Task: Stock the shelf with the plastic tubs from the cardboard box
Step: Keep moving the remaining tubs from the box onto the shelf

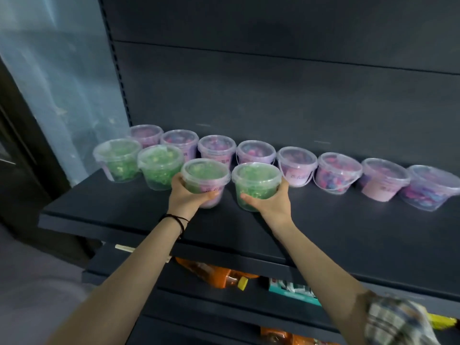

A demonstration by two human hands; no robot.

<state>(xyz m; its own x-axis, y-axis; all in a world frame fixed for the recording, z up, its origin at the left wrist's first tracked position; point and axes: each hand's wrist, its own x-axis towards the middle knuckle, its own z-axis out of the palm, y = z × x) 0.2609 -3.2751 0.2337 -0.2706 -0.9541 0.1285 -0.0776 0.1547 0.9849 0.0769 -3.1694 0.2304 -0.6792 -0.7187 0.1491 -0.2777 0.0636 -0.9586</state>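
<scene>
My left hand [189,195] grips a clear plastic tub of green pieces with a pink label [205,175] on the dark shelf [323,232]. My right hand [271,199] grips a second green tub [256,185] just to its right. Two more green tubs [117,159] [160,165] stand in the front row at the left. Behind them runs a row of several tubs with pink and purple contents [256,151], reaching to the far right [430,186]. The cardboard box is out of view.
The shelf's back panel [273,83] rises behind the tubs. Lower shelves hold an orange bottle with a yellow cap [224,277] and a teal packet [293,290]. A translucent sheet [62,83] hangs at the left. Bare shelf lies in front of the right-hand tubs.
</scene>
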